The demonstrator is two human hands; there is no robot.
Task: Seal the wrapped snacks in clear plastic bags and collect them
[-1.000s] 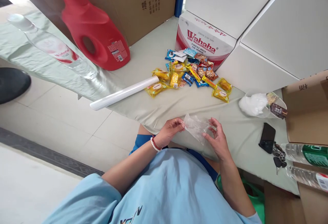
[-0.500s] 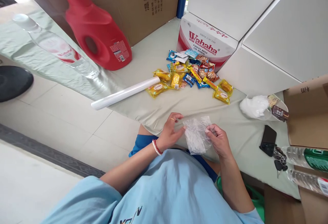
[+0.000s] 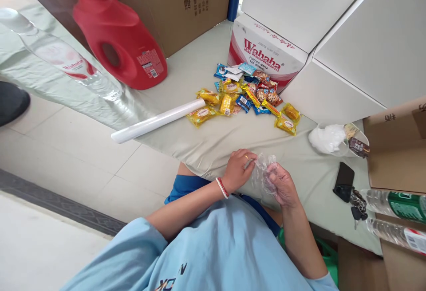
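Between my hands, above my lap at the table's front edge, is a crumpled clear plastic bag point(image 3: 259, 175). My right hand point(image 3: 281, 182) is closed on it, with part of the film bunched under the fingers. From the other side, my left hand point(image 3: 240, 167) pinches the bag's upper left edge with its fingertips. Beyond the hands lies a pile of wrapped snacks: yellow packets point(image 3: 226, 104), blue packets point(image 3: 244, 103) and cookie packets point(image 3: 267, 95). A white roll point(image 3: 158, 120) touches the pile's left side.
On the left stand a red jug point(image 3: 116, 38) and a water bottle point(image 3: 69, 58). A Wahaha carton point(image 3: 266, 51) is behind the snacks. To the right are a bowl point(image 3: 341, 140) holding a white plastic bag, a phone point(image 3: 344, 181), keys point(image 3: 358, 206) and two lying bottles point(image 3: 392, 202).
My left hand has moved right and closed on the bag's edge. The bag, spread out before, is now gathered into my right hand. The view has shifted slightly.
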